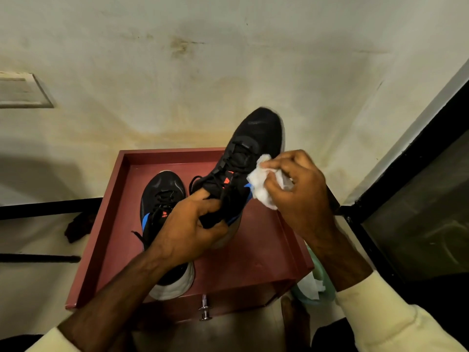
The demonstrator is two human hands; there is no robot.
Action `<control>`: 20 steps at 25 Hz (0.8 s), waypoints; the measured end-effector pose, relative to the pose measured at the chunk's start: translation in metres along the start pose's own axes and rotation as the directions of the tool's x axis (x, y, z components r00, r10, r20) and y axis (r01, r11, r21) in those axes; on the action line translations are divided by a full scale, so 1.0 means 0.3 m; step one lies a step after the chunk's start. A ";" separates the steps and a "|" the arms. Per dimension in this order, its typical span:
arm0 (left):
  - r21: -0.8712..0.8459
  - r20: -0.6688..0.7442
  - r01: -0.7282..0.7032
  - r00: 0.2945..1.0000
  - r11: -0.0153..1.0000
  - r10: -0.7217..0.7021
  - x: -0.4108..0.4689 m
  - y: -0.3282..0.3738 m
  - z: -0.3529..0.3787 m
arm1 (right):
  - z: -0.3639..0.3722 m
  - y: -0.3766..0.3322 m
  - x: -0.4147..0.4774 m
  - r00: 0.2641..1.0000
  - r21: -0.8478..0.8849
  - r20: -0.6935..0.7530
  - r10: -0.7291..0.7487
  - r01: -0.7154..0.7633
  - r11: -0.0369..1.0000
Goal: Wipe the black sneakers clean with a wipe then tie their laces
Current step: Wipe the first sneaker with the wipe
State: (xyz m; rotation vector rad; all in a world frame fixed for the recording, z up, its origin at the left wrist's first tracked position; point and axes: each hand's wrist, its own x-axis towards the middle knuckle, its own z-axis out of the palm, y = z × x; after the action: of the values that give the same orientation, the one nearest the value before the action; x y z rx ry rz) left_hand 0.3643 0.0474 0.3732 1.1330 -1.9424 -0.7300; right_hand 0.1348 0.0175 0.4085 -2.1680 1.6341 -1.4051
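Over red tray (pixel 269 240): sneaker (pixel 253 138) being held up.
Left hand (pixel 193 224) is gripping its collar; right hand (pixel 299 189) is pinching wipe (pixel 258 181).

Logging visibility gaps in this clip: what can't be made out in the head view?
Head view:
Heel of the held sneaker: inside the grip of the left hand.
Its side under the wipe: hidden by wipe and right hand.
Middle of the resting sneaker: behind the left wrist.
Green item beside the red stand: mostly behind the right forearm, identity unclear.
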 end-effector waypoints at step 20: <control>0.161 0.025 -0.027 0.999 0.987 0.023 -0.002 -0.015 -0.003 | -0.036 -0.005 0.025 0.986 0.037 -0.164 0.006 0.000 0.999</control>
State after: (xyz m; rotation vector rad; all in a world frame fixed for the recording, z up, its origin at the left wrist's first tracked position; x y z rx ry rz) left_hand 0.3672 0.0458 0.3699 1.1986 -2.0619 -0.5830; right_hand 0.1286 0.0168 0.4201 -2.0783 1.6469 -1.6391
